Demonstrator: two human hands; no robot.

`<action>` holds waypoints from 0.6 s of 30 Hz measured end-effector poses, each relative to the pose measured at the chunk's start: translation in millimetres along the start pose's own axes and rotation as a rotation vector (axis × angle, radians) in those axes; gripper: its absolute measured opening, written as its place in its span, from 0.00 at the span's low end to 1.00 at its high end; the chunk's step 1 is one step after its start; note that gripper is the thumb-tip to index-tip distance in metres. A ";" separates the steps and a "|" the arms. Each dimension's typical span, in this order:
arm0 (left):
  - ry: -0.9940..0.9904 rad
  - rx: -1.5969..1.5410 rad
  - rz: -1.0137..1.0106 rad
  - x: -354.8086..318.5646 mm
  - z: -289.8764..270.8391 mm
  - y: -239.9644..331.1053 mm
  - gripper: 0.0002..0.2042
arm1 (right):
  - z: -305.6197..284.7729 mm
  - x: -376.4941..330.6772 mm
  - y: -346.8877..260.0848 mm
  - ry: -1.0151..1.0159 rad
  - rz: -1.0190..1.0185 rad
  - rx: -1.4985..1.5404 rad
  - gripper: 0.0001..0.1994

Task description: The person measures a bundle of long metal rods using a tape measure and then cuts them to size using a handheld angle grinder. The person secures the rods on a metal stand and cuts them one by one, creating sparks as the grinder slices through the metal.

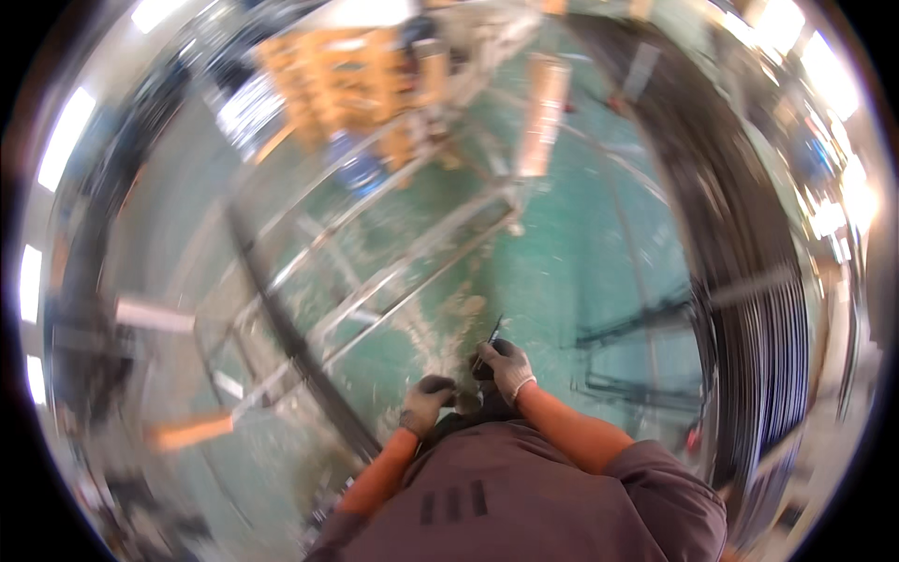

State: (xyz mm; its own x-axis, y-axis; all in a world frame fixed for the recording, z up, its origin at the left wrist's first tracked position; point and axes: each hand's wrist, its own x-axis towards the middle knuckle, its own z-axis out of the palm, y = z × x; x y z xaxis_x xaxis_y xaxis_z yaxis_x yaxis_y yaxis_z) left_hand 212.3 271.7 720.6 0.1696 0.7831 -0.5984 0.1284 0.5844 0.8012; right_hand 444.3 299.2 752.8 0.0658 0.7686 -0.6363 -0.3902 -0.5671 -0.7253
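Both my hands wear pale gloves with dark fingers and are close together in front of my waist. My right hand [509,369] is closed round a slim dark tool with a thin pointed tip [495,329], which points up and away from me. Its exact kind is blurred. My left hand [427,404] is a little lower and to the left, its fingers curled together toward the right hand. Whatever those fingers hold, if anything, cannot be made out. A rounded greyish shape [467,403] shows between the hands, too smeared to name.
A long metal frame [375,281] runs diagonally across the left, with a dark bar [290,342] beside my left arm. Long dark profiles [768,347] are stacked on the right. Yellow-orange racking [342,75] and a blue container [356,167] stand farther off on the green floor [599,244].
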 end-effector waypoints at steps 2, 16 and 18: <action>-0.054 -0.041 -0.099 7.9 5.7 -6.7 0.12 | -26.5 -22.2 -6.9 0.129 -0.025 -0.033 0.12; -0.360 0.410 -0.117 98.0 135.9 26.9 0.16 | -207.1 -66.6 -1.2 0.628 -0.241 0.056 0.16; -0.464 0.527 0.033 118.4 154.3 38.4 0.17 | -226.5 -77.4 -12.6 0.697 -0.259 0.082 0.14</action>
State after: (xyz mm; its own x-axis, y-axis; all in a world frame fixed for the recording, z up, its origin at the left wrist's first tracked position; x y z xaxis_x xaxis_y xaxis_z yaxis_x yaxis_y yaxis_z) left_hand 388.1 354.0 680.3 0.5657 0.5584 -0.6068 0.5527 0.2894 0.7815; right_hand 652.1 179.8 751.7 0.7210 0.4933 -0.4866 -0.3485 -0.3488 -0.8700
